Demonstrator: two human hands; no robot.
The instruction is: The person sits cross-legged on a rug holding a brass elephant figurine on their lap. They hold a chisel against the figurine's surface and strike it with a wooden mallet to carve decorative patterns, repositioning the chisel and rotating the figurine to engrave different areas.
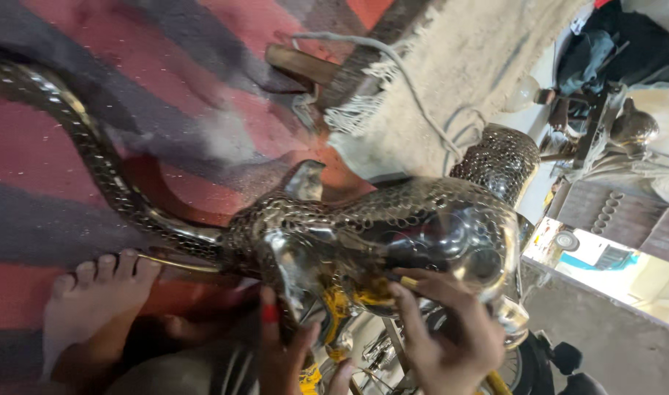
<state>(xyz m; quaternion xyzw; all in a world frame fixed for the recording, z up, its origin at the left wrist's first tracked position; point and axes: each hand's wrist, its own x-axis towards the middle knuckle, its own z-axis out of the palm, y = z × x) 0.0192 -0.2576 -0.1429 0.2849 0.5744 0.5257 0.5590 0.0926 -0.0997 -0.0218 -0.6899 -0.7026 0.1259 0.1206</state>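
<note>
Gripped the metal animal sculpture (363,227) with both the left hand (287,351) and right hand (448,333), fingers closed, over the striped rug (166,95); steadying needed next.

A red-and-grey striped rug (166,80) covers the floor, bearing a shiny metal animal sculpture (334,227) with a long curving tail. Beside the sculpture's tail rests a bare foot (93,292); beyond its back lies a fringed beige mat (459,58).
</note>
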